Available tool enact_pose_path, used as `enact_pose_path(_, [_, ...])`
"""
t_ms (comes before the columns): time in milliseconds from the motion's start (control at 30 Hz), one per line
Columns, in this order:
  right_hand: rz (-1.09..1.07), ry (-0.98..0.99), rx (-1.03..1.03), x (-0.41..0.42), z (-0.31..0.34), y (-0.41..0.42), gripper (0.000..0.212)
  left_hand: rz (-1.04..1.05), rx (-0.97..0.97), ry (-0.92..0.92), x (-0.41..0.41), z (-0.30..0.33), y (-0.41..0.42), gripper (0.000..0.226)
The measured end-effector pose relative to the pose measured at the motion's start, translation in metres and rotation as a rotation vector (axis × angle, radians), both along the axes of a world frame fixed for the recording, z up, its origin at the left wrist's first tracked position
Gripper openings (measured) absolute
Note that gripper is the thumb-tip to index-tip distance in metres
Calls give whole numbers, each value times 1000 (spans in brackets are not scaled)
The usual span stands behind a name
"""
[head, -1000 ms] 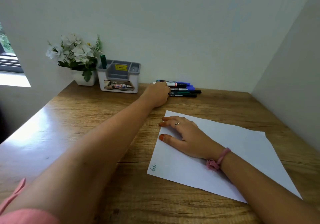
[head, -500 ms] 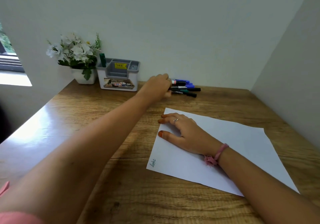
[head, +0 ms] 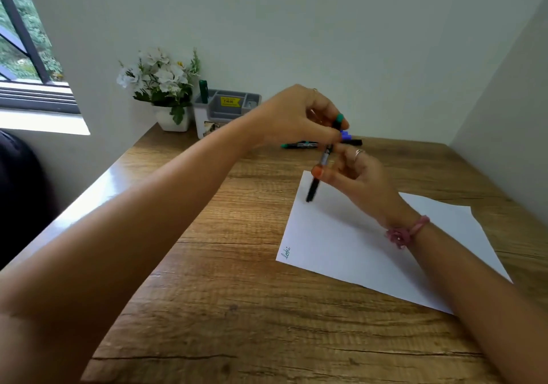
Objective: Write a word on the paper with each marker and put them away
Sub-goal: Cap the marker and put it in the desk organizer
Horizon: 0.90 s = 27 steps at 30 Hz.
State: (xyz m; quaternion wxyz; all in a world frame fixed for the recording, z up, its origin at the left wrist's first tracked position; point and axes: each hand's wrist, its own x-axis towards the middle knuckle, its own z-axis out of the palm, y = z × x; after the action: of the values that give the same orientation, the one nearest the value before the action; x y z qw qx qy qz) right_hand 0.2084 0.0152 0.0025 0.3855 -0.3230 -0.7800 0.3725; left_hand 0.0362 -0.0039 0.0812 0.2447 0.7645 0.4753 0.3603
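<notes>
Both hands grip marker over paper: left hand pinches cap end at 12, right hand barrel. I judge uncapping step; next, pull apart, write.

Wood-grain worktop with a matt white sheet of paper on it.

The worktop's brown grain looks smooth and lightly glossy, catching window glare along its left edge. The paper is flat and unshiny. The marker has a smooth plastic barrel. The organiser is grey and white plastic. The flower pot looks smooth and white; the walls are matt.
</notes>
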Motion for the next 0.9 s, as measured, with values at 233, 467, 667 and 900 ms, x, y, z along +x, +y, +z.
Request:
enact_pose_path(233, [21,125,-54,0,-6,1,19,10,-128,157,9,-20,-7,38])
enact_pose_path(467, [-8,298,-114,-4,-3,-4,19,5,-196,155,16,-58,-23,22])
enact_pose_path(667, [62,443,-312,-10,-2,-12,24,80,12,60,21,-66,-31,27])
enact_pose_path(900, [-3,429,-402,-10,1,-15,47,201,-102,35,10,-78,-24,52])
